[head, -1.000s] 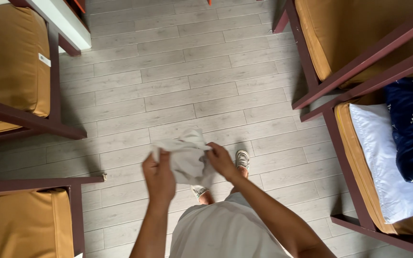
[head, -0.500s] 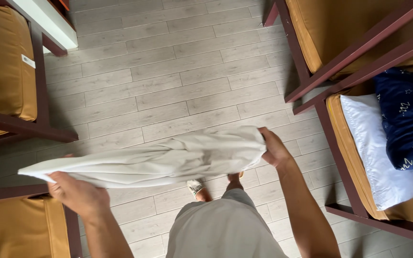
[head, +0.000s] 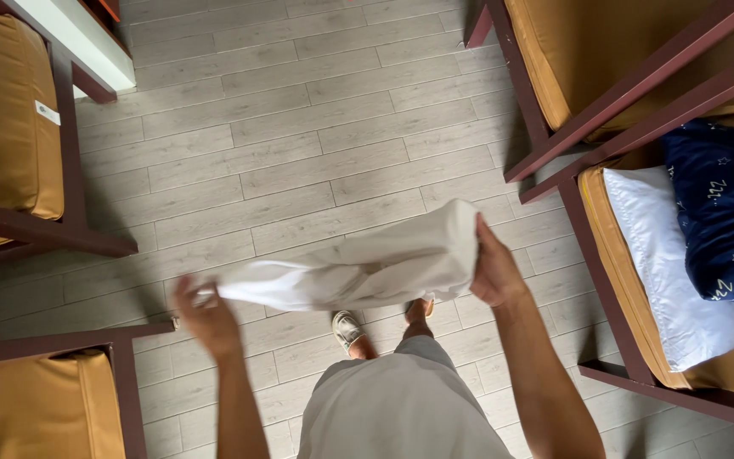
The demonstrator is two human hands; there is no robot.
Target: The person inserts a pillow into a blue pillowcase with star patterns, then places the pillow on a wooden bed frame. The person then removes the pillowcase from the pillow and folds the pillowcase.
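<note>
Right hand (head: 493, 274): grip closed on the wide end of a white, soft cloth pillowcase (head: 358, 270), thumb against the near face, fingers hidden behind the fabric; left hand (head: 206, 316): grip closed on the narrow, bunched end of the same cloth, blurred, so the individual fingers cannot be told apart; the cloth spans between the two hands in the air above the floor, higher at the right hand and sagging lower towards the left. Below the cloth: the person's pale grey shorts (head: 401, 408) and one light shoe (head: 347, 327) on the pale grey wood-look plank floor (head: 299, 144). Outward, right: a dark red-brown wooden bed frame (head: 613, 314) carrying an ochre mattress (head: 609, 225), on which lie a white pillow (head: 673, 272) and a navy blue pillow with pale star print (head: 724, 212), the navy one partly over the white; a second ochre mattress (head: 622, 42) above it. Outward, left: two further ochre mattresses (head: 2, 119) (head: 36, 408) in similar frames, well apart from the hands.
</note>
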